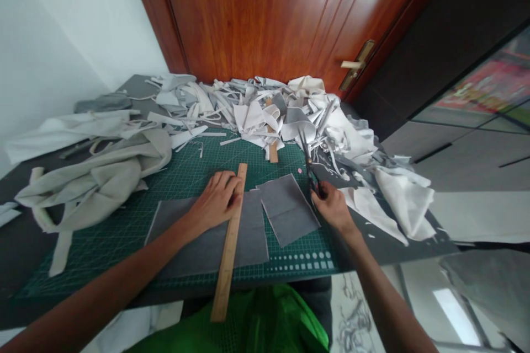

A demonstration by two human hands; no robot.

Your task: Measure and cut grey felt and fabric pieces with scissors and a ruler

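Note:
My left hand point(215, 202) rests on a long wooden ruler point(229, 242), its fingers curled against the ruler's edge. The ruler lies across a large grey fabric piece point(202, 237) and runs off the table's near edge. My right hand point(332, 208) grips a pair of dark scissors point(309, 168), blades pointing away from me. Just left of the scissors lies a smaller grey fabric piece point(287, 209), apart from the blades. Both pieces lie on a green cutting mat point(178, 171).
A heap of white and grey fabric scraps point(265, 116) covers the table's far end against a wooden door point(265, 16). A crumpled beige cloth point(95, 182) lies to the left. A second wooden ruler point(272, 143) sits partly under the heap.

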